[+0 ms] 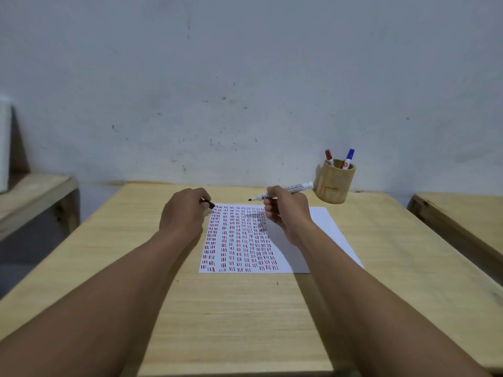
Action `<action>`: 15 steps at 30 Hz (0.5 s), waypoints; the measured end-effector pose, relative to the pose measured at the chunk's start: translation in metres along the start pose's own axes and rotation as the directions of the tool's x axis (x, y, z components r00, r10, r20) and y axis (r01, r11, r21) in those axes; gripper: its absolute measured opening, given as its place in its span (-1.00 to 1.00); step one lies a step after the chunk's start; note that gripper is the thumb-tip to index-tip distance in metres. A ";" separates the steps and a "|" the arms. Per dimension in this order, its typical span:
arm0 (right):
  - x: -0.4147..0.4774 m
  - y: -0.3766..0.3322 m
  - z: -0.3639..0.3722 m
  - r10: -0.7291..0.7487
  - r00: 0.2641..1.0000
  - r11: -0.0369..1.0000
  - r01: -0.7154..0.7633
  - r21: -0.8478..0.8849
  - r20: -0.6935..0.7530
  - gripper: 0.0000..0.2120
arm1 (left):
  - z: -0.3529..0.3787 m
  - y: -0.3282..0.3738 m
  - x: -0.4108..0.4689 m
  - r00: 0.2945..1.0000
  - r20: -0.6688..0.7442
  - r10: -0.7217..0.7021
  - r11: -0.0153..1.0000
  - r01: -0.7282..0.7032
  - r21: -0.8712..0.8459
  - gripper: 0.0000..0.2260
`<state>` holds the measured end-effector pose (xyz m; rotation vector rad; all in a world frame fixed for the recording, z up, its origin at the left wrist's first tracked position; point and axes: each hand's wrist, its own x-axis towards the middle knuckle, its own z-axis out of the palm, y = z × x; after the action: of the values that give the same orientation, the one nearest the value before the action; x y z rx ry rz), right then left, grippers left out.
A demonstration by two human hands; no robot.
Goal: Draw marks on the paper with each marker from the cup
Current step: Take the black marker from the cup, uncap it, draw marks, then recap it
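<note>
Right hand (pixel 283 210), fingers pinching an uncapped black marker (pixel 283 190), tip in air above the paper (pixel 321 229) on the bench (pixel 245 308). Left hand (pixel 185 213), fingers curled around the black cap (pixel 211 204). Risk: bare tip could smear existing marks w/ a low pass. Count: 1 marker held, 2 markers (red (pixel 329 157), blue (pixel 348 158)) in 1 cup (pixel 333 183), 1 sheet.

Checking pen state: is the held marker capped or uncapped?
Uncapped: marker in right hand shows bare tip; left hand holds black cap.
</note>
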<state>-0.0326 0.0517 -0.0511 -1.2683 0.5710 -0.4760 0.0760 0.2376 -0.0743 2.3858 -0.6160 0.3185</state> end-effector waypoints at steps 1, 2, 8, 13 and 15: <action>-0.003 0.000 0.000 0.011 1.000 1.000 -0.011 0.024 0.004 -0.87 | -0.002 0.007 -0.001 1.000 -0.007 -0.015 0.998 0.015 -0.058 -0.87; -0.006 -0.001 0.000 0.023 1.000 0.998 -0.023 0.057 0.008 -0.88 | -0.004 0.015 -0.003 0.999 -0.008 -0.044 0.988 0.042 -0.146 -0.88; -0.025 -0.010 -0.001 0.037 0.999 0.977 -0.042 0.207 0.027 -0.86 | -0.017 0.057 -0.011 0.990 0.055 -0.130 0.867 0.141 -0.478 -0.89; -0.037 -0.023 -0.007 0.017 0.999 0.970 -0.027 0.242 0.046 -0.86 | -0.025 0.077 -0.018 0.985 0.141 -0.096 0.806 0.160 -0.571 -0.93; -0.040 -0.027 -0.010 0.006 0.998 0.968 -0.021 0.249 0.063 -0.86 | -0.027 0.085 -0.020 0.981 0.172 -0.088 0.783 0.175 -0.597 -0.92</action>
<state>-0.0706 0.0625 -0.0213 -1.0338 0.4518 -0.4800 0.0141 0.2039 -0.0157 1.8080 -0.5089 -0.1057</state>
